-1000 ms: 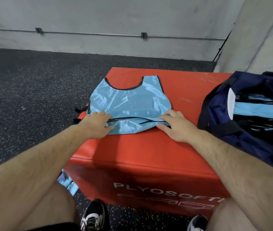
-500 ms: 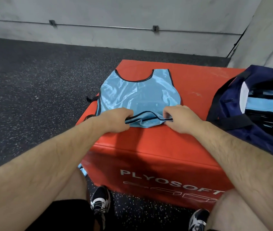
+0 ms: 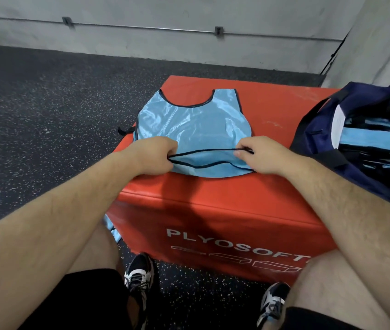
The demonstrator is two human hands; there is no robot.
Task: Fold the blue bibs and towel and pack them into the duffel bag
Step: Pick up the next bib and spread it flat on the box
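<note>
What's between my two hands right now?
In the head view, the black-trimmed hem of the blue bib stretches between left hand and right hand, both pinching it.

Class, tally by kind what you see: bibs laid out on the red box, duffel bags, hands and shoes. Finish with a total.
blue bib: 1
duffel bag: 1
hands: 2, left hand and right hand
shoes: 2
Total: 6

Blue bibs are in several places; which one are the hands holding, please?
The bib spread on the red box; other bibs sit inside the duffel bag.
</note>
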